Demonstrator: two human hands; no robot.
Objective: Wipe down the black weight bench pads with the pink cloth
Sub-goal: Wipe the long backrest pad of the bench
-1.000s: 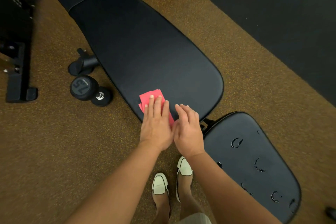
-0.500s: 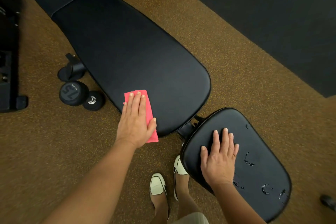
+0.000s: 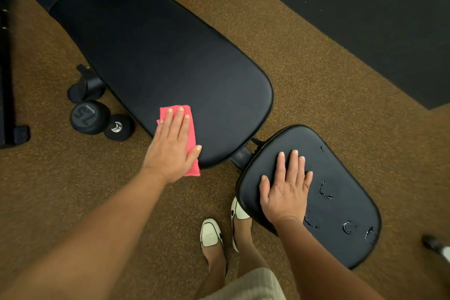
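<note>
Brown floor (image 3: 73, 190) bears a dumbbell (image 3: 90, 117) (marked 15) beside the pad (image 3: 170, 56).

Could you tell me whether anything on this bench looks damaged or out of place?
Yes: the seat pad under the right hand shows what look like curved tears in its black cover. The back pad under the pink cloth looks intact.

Left hand (image 3: 171, 151): lay flat, palm down, fingers straight and close together, thumb splayed rightward; bare forearm ran in from the lower left. Right hand (image 3: 286, 192): lay flat, palm down, fingers straight, slightly fanned, thumb splayed leftward; bare forearm extended.
</note>
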